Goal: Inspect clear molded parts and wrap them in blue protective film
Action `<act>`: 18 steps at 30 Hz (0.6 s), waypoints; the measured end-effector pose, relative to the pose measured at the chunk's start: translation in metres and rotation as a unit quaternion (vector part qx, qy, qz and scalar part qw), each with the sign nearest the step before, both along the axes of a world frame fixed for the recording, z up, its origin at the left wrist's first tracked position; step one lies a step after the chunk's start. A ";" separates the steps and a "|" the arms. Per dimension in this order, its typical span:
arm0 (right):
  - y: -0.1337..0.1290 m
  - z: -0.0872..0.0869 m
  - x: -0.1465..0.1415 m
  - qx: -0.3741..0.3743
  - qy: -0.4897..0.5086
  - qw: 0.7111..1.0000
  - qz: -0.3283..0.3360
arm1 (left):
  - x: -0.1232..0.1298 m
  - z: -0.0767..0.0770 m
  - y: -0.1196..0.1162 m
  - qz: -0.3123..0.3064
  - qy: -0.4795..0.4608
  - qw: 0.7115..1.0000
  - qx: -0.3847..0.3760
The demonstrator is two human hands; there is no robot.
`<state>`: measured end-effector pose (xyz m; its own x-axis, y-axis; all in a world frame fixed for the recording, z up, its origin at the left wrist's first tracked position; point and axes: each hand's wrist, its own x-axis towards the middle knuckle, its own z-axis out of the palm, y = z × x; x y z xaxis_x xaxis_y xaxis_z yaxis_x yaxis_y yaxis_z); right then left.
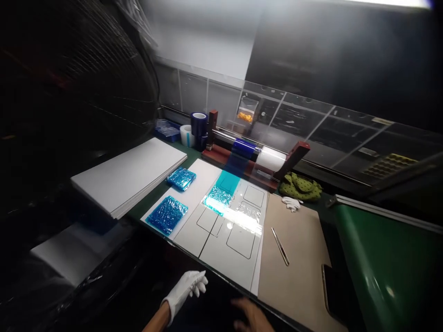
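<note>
My left hand (187,291), in a white glove, hangs just off the bench's front edge with its fingers apart, holding nothing. My right hand (251,316) is bare, blurred and also empty, below the edge near a white printed board (214,242) marked with black rounded outlines. Shiny teal film (218,196) lies across that board's far part. Two crumpled blue film sheets (166,215) (181,179) rest on a white sheet (197,177) to its left. Neither hand touches any of these.
A stack of white boards (128,175) lies at left, beside a large fan (79,78). Behind stand a film roller (254,154) and blue tape rolls (199,124). On a beige mat (294,258) lie metal tweezers (280,246), with a white glove (291,203) and phone (332,295) nearby.
</note>
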<state>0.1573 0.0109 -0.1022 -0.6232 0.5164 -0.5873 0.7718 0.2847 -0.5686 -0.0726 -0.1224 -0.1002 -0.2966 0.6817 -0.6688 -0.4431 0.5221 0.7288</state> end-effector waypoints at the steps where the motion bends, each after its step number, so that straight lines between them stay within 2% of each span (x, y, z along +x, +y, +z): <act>1: 0.021 0.012 -0.010 -0.009 0.043 0.997 0.062 | 0.002 0.005 0.002 0.010 0.010 1.000 0.003; 2: 0.040 0.025 -0.026 0.001 0.086 0.991 0.106 | 0.002 0.008 0.002 0.025 0.022 0.999 0.003; 4: 0.068 0.046 -0.068 -0.005 0.105 0.980 0.167 | -0.002 0.012 0.001 0.067 0.046 0.997 -0.004; 7: 0.082 0.062 -0.142 -0.002 0.134 0.967 0.215 | -0.012 0.013 0.000 0.134 0.073 0.988 -0.019; 12: 0.066 0.053 -0.267 0.009 0.170 0.960 0.220 | -0.036 0.012 -0.005 0.232 0.097 0.968 -0.019; 15: 0.055 0.045 -0.337 0.033 0.155 0.967 0.198 | -0.064 0.010 -0.016 0.300 0.099 0.949 -0.014; 18: 0.042 0.039 -0.392 0.056 0.116 0.976 0.177 | -0.098 0.007 -0.026 0.360 0.084 0.929 0.009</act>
